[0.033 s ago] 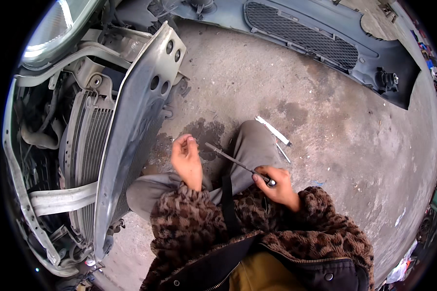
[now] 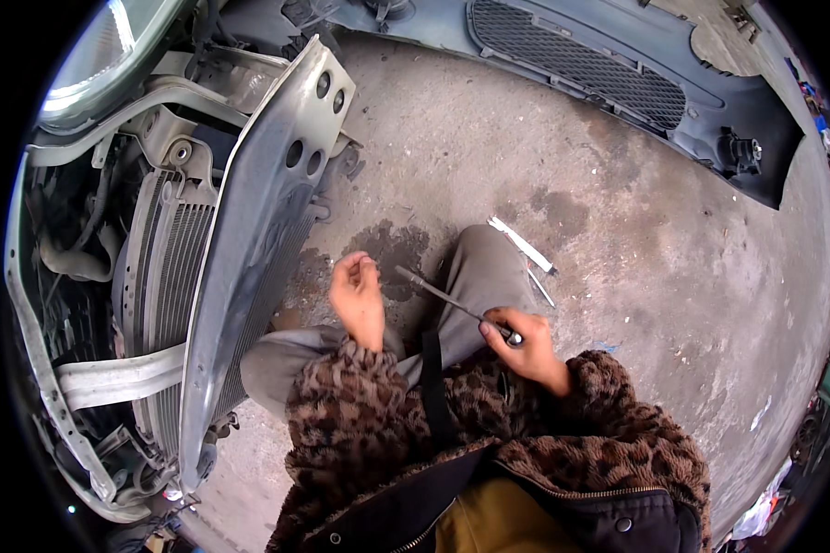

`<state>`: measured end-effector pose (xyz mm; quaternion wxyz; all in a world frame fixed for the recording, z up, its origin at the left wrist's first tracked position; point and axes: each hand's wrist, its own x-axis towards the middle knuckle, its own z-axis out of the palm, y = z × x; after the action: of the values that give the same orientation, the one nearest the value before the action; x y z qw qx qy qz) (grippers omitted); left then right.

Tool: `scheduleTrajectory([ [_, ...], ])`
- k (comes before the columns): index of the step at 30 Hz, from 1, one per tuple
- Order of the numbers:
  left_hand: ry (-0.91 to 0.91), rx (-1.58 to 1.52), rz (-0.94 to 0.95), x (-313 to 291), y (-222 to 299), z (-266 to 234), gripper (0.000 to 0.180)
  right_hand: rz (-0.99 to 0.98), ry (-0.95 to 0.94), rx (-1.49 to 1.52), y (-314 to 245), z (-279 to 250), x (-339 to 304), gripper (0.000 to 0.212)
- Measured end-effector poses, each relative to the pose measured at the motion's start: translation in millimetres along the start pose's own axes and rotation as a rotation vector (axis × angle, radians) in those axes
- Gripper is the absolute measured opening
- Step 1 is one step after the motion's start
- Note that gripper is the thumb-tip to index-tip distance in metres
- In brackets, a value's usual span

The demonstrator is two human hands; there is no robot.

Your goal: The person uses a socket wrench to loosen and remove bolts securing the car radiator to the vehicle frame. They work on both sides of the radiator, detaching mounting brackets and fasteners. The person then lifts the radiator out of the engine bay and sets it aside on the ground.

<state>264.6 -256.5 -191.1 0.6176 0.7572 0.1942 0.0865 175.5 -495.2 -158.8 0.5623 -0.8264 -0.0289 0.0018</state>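
Observation:
My right hand [image 2: 526,347] is wrapped round the dark handle of a long-shafted driver [image 2: 447,300]. Its bright rounded end shows beside the fingers, and the thin shaft slants up and left to a thicker tip. Just left of that tip, apart from it, my left hand [image 2: 356,302] is raised with thumb and fingers pinched together. Whatever may be between those fingertips is too small to make out. Both hands are above my bent grey-clad legs [image 2: 489,267].
At left stands a car's opened front end, with a grey bumper beam [image 2: 249,212], a radiator [image 2: 175,276] and a headlight [image 2: 88,64]. A removed bumper cover [image 2: 563,37] lies across the far floor. White strips [image 2: 523,244] lie beyond my knee on stained concrete [image 2: 673,304].
The view has shifted very slightly. My left hand has turned a little at the fingers, and the driver's tip sits slightly farther right; both grips look the same.

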Motion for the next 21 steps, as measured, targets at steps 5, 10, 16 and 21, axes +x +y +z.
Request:
scheduleTrajectory([
  [5,-0.154,-0.072,-0.483,33,-82,10,0.021,0.317,0.034,0.092,24,15,28,0.019],
  [10,-0.159,-0.111,-0.650,68,-142,28,0.021,0.414,0.180,0.167,31,14,46,0.018],
  [16,-0.181,-0.135,-0.741,97,-167,58,0.025,0.515,0.305,0.177,49,13,52,0.019],
  [21,-0.239,-0.129,-0.763,123,-183,73,0.033,0.569,0.302,0.136,54,15,63,0.019],
])
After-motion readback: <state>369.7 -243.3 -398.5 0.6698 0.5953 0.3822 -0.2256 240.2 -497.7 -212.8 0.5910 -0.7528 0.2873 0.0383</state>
